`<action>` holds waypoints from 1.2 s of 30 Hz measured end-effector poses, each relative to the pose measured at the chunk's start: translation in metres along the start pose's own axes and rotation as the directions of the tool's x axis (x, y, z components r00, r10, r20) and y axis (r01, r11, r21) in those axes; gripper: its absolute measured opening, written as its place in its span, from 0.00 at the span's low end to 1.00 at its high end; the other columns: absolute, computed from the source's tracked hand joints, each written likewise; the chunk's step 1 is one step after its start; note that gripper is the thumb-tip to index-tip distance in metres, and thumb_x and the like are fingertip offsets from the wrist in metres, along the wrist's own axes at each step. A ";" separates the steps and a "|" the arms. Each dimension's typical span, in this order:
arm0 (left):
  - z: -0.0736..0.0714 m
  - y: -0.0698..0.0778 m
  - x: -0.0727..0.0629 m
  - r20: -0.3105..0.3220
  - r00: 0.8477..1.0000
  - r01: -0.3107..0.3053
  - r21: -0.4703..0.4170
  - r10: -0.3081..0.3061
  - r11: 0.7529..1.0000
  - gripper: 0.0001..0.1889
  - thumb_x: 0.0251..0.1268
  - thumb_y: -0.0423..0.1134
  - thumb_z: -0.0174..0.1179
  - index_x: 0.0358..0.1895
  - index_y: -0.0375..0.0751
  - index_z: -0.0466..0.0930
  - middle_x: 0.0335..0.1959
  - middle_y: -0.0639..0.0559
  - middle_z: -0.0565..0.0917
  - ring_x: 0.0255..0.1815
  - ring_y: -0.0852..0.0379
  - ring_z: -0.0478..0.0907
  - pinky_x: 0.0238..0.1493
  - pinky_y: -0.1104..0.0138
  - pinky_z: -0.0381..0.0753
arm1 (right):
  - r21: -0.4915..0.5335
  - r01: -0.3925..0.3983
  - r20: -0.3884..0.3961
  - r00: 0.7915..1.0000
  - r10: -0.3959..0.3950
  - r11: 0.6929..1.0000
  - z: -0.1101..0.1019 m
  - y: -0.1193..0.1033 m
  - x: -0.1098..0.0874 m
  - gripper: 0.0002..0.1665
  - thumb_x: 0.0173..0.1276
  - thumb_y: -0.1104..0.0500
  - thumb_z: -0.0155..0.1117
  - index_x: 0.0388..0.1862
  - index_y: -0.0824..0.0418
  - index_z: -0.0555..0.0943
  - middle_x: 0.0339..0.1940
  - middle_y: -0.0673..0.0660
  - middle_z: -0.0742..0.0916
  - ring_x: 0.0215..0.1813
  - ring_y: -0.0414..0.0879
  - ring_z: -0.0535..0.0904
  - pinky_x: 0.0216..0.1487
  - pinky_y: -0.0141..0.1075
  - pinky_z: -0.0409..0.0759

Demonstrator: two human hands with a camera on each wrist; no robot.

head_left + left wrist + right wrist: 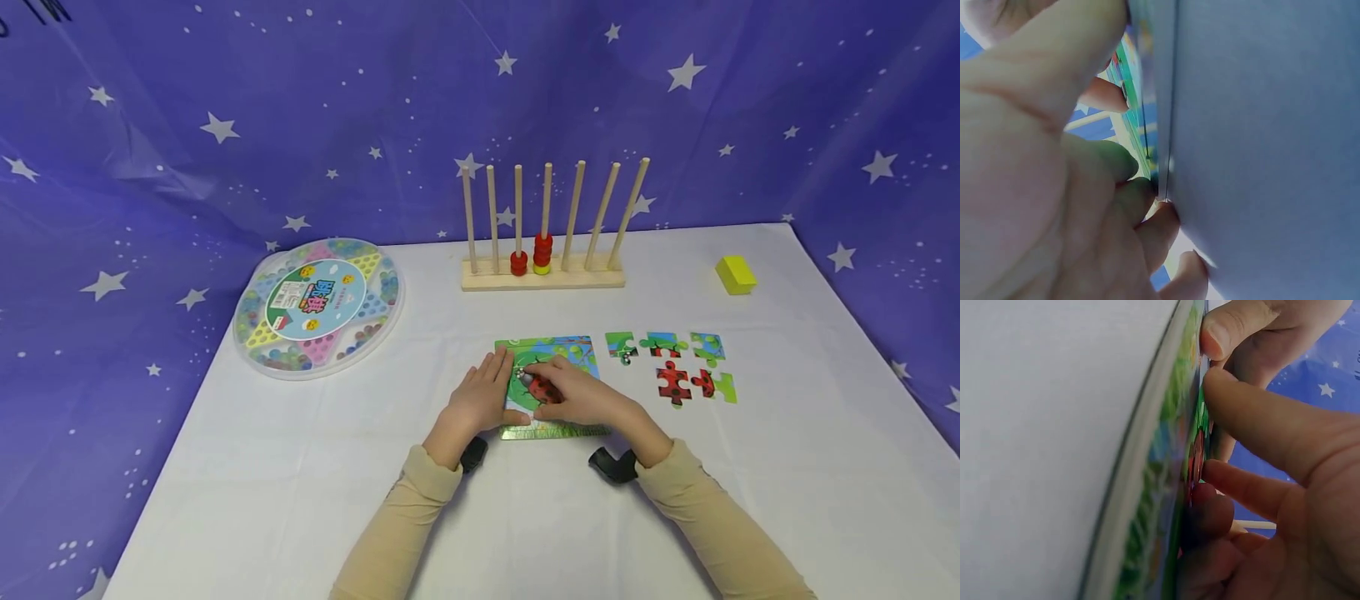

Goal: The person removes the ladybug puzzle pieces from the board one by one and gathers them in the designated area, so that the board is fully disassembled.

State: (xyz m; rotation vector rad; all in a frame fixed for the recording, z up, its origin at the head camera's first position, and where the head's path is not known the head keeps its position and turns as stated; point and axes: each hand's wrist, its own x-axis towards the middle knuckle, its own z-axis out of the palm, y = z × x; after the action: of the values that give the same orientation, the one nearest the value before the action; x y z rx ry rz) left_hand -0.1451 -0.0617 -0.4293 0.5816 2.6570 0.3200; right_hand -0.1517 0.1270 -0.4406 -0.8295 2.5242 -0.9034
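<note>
A square jigsaw puzzle board (555,430) with a ladybug picture lies on the white table. My left hand (480,402) rests along its left side, fingers straight and the thumb over the lower part of the picture. From the right, my right hand (592,398) reaches across the board. Its thumb and fingertips touch the surface around the ladybug (543,388), spread apart in the right wrist view. To the right lie several loose jigsaw pieces (673,385), showing red, green and blue parts.
Behind the board stands a wooden peg rack (480,281) with red and yellow beads on two pegs. A round Chinese checkers box (318,300) sits at the back left. At the back right is a yellow block (736,275). A purple star-printed cloth (405,125) hangs behind.
</note>
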 end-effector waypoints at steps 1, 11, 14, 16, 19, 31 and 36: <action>0.000 0.000 0.000 -0.003 1.000 0.002 -0.001 -0.002 1.000 0.54 0.50 0.62 0.59 0.71 0.37 0.38 0.72 0.44 0.40 0.71 0.49 0.39 0.66 0.56 0.47 | 0.000 0.001 -0.008 1.000 -0.001 1.000 0.001 0.000 0.000 0.38 0.57 0.52 0.67 0.64 0.62 0.66 0.47 0.58 0.73 0.41 0.45 0.70 0.38 0.39 0.71; -0.002 0.002 -0.002 -0.047 0.999 0.028 0.011 -0.027 1.000 0.57 0.47 0.62 0.61 0.72 0.39 0.35 0.72 0.46 0.43 0.71 0.48 0.42 0.65 0.54 0.49 | 0.096 -0.011 -0.096 0.995 0.020 0.995 0.005 0.000 0.003 0.34 0.54 0.59 0.70 0.59 0.60 0.67 0.48 0.57 0.76 0.47 0.48 0.72 0.45 0.45 0.72; -0.002 0.002 -0.003 -0.058 0.997 0.046 0.013 -0.045 0.999 0.59 0.46 0.63 0.61 0.72 0.41 0.32 0.72 0.48 0.43 0.71 0.49 0.43 0.65 0.53 0.49 | 0.135 -0.005 -0.099 0.995 0.019 0.991 0.005 0.001 0.005 0.33 0.54 0.62 0.69 0.58 0.60 0.67 0.43 0.55 0.77 0.38 0.45 0.73 0.38 0.40 0.73; -0.002 0.002 -0.003 -0.063 0.997 0.054 0.010 -0.054 0.998 0.60 0.45 0.63 0.62 0.72 0.41 0.31 0.72 0.48 0.41 0.71 0.49 0.42 0.65 0.53 0.50 | 0.157 -0.009 -0.101 0.995 0.025 0.988 0.006 0.003 0.006 0.32 0.54 0.63 0.69 0.57 0.59 0.67 0.39 0.53 0.77 0.33 0.43 0.72 0.33 0.37 0.73; -0.002 0.002 -0.003 -0.063 0.996 0.066 0.004 -0.066 0.998 0.61 0.44 0.63 0.62 0.72 0.41 0.31 0.72 0.48 0.39 0.71 0.50 0.41 0.65 0.53 0.50 | 0.166 0.001 -0.106 0.994 0.017 0.986 0.007 0.005 0.006 0.29 0.57 0.64 0.67 0.57 0.59 0.68 0.36 0.51 0.78 0.30 0.42 0.72 0.31 0.35 0.73; 0.000 0.001 -0.002 -0.042 0.995 0.094 0.029 -0.093 0.995 0.58 0.44 0.67 0.60 0.72 0.38 0.40 0.72 0.47 0.42 0.71 0.50 0.41 0.65 0.53 0.48 | 0.270 0.009 -0.077 0.997 0.013 0.963 -0.002 0.000 -0.001 0.20 0.61 0.66 0.62 0.53 0.65 0.70 0.33 0.54 0.77 0.30 0.44 0.71 0.30 0.33 0.71; -0.002 0.002 -0.003 -0.041 0.995 0.096 0.019 -0.095 0.995 0.58 0.43 0.67 0.61 0.72 0.38 0.40 0.72 0.47 0.42 0.71 0.49 0.42 0.65 0.53 0.49 | 0.407 0.009 -0.053 0.999 0.014 0.913 -0.012 0.014 -0.009 0.22 0.60 0.65 0.63 0.52 0.66 0.69 0.35 0.59 0.76 0.28 0.45 0.70 0.29 0.32 0.70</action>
State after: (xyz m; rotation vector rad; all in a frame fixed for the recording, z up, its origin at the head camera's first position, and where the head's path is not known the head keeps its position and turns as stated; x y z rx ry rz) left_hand -0.1433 -0.0615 -0.4261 0.4568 2.7190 0.2794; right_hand -0.1561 0.1465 -0.4402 -0.6717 2.2525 -1.4053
